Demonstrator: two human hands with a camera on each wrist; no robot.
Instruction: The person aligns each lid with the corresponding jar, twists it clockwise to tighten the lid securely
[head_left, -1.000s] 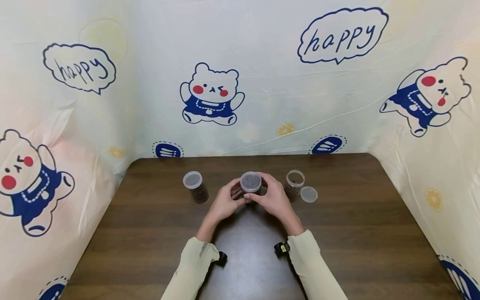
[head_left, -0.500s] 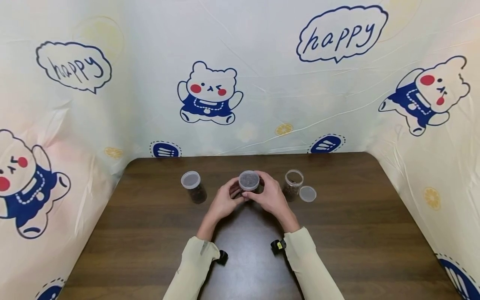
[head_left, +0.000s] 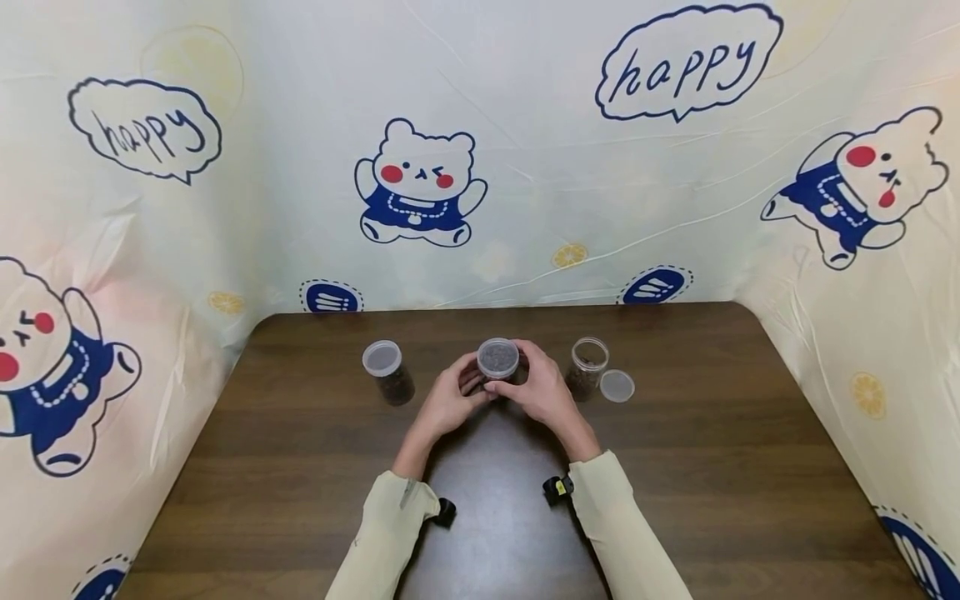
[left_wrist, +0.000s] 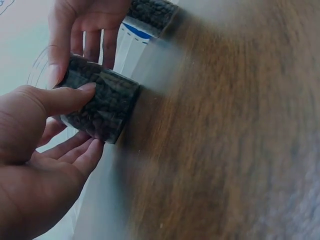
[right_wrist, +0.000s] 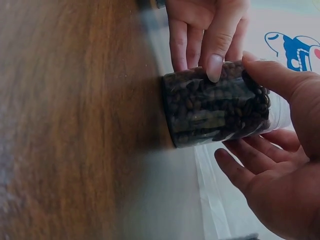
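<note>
1. Hands together: our left hand (head_left: 452,402) and right hand (head_left: 547,400) both grip the middle jar (head_left: 498,358), toward the far side of the table (head_left: 285,475).
2. Let's hold it upright, between the left jar (head_left: 394,387) and the right jar (head_left: 582,380), bumping neither.
3. Our left hand can steady its body while our right hand minds its top.
4. We should squeeze softly; smooth sides may slip.

The table (head_left: 750,500) carries, near its far edge, a capped jar (head_left: 395,387), a middle jar (head_left: 498,358), an uncovered jar (head_left: 583,381) and one loose lid (head_left: 617,386).
</note>
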